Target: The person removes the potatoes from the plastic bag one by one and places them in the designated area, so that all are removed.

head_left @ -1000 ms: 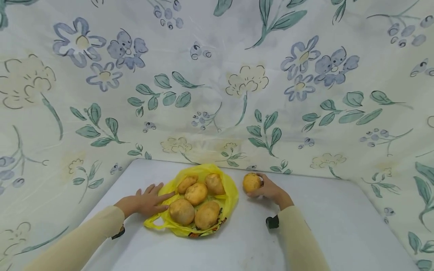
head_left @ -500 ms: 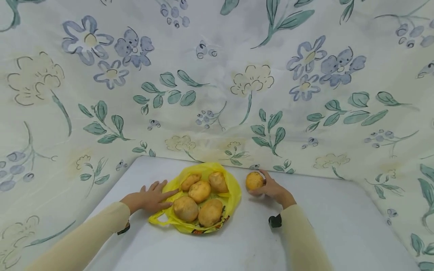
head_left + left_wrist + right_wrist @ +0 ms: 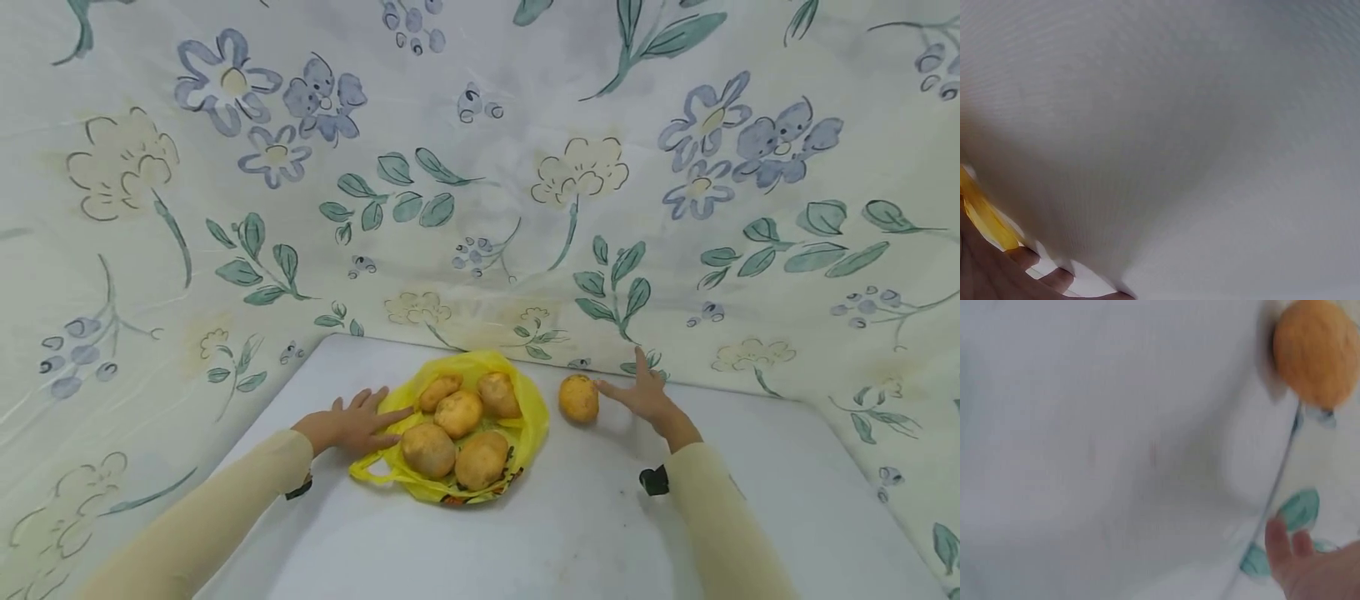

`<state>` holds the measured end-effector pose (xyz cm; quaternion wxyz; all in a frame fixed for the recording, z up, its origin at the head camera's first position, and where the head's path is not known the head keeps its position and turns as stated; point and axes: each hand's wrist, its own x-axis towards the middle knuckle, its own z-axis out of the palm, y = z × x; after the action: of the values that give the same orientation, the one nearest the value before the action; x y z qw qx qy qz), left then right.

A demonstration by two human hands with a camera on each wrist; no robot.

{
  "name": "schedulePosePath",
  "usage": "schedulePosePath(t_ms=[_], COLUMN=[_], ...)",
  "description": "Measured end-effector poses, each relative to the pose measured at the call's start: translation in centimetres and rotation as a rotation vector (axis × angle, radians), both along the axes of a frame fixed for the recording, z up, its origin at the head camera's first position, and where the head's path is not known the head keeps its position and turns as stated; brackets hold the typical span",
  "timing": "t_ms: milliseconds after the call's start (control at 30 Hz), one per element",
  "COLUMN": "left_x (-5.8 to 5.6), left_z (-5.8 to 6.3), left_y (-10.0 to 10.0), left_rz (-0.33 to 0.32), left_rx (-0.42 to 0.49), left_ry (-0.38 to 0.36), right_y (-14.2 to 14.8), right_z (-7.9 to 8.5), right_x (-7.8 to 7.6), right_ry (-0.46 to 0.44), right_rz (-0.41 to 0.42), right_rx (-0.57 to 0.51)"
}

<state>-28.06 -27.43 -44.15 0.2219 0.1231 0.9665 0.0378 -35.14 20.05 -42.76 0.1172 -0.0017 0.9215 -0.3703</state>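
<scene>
A single potato (image 3: 578, 398) rests on the table just right of a spread yellow plastic bag (image 3: 534, 410). My right hand (image 3: 651, 397) is to the right of that potato, fingers spread and holding nothing. In the right wrist view, a gap shows between this hand (image 3: 1310, 569) and the potato (image 3: 1316, 353). At the bag's left edge, my left hand (image 3: 354, 423) lies with straight, spread fingers, two of them reaching over the plastic. Several potatoes (image 3: 458, 414) lie inside the open bag. The left wrist view catches a strip of yellow plastic (image 3: 988, 215) beside the fingers (image 3: 1057, 279).
The white table (image 3: 570, 533) runs back to a wall covering (image 3: 480, 208) printed with flowers and leaves. A handle loop of the bag (image 3: 375, 477) lies toward the front left. Dark wrist devices, one (image 3: 655, 481) at the right sleeve, show at both cuffs.
My right hand has let go of the single potato and drawn away to the right, its fingers spreading. The potato stays on the table. The left hand keeps its place at the bag.
</scene>
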Motion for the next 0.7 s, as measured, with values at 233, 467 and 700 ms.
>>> schedulePosePath(t_ms=[233, 467, 700], left_x=[0.2, 0.0, -0.1], left_z=[0.2, 0.4, 0.0], left_y=[-0.6, -0.7, 0.1], left_rz=[0.021, 0.022, 0.015], left_rx=[-0.011, -0.008, 0.022], left_ry=[-0.006, -0.006, -0.006], right_y=[2.0, 2.8, 3.1], right_z=[1.1, 1.4, 1.1], right_x=[0.3, 0.7, 1.2], right_ry=[0.291, 0.497, 0.484], right_rz=[0.022, 0.118, 0.109], right_rx=[0.243, 0.516, 0.542])
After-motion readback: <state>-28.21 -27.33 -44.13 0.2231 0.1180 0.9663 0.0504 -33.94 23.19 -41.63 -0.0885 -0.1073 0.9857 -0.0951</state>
